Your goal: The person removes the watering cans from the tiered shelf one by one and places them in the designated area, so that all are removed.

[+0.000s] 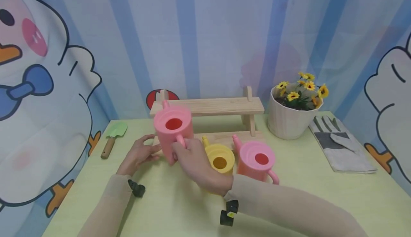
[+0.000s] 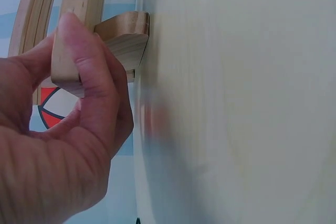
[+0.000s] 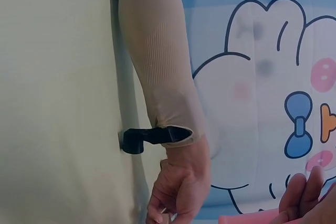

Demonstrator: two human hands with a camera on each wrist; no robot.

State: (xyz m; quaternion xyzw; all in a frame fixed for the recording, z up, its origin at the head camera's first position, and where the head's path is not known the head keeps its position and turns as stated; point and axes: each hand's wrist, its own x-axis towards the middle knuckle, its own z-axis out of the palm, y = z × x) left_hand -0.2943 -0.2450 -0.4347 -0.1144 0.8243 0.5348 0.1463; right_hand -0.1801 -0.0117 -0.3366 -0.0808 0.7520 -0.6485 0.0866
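Note:
My right hand (image 1: 200, 167) grips the handle of a pink toy watering can (image 1: 165, 142), which it holds up in front of the left end of a two-step wooden shelf (image 1: 221, 105). In the left wrist view my left hand (image 2: 68, 135) pinches the end of a shelf board (image 2: 79, 3) between thumb and fingers. Just right of the held can, partly behind my right hand, stands a yellow watering can (image 1: 221, 152). Beside that is a second pink watering can (image 1: 253, 151), spout toward the shelf. Only a pink edge of the can shows in the right wrist view.
At the back right stands a white pot (image 1: 289, 122) of yellow flowers. Grey-and-white gloves (image 1: 343, 146) lie right of it. A small trowel (image 1: 112, 137) with a green blade lies at the left. A striped cartoon cloth (image 1: 218, 44) hangs behind the table (image 1: 154, 208).

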